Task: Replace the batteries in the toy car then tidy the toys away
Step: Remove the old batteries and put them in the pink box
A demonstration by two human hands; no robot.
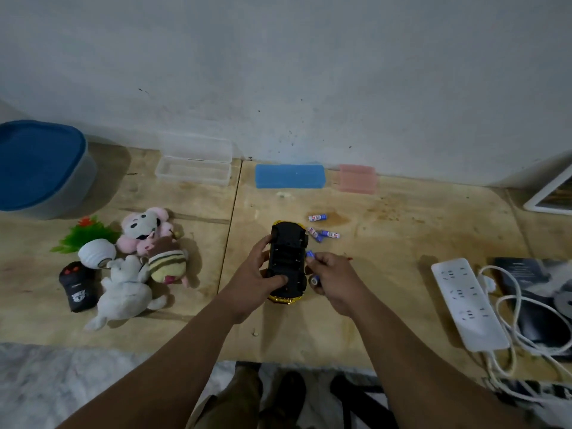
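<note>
A pale wooden bench is running along a grey wall. On it, the left hand is gripping the upturned toy car, thumb across its black underside, while the right hand is pinching blue batteries beside the car (one more poking out lower down). Three loose batteries are lying just beyond. Plush toys are sitting well left; a power strip is lying right.

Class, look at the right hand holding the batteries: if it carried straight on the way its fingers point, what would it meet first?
Most likely the upturned toy car: the right hand points left toward its side, with a blue battery almost touching it. Depth is hard to judge.
</note>
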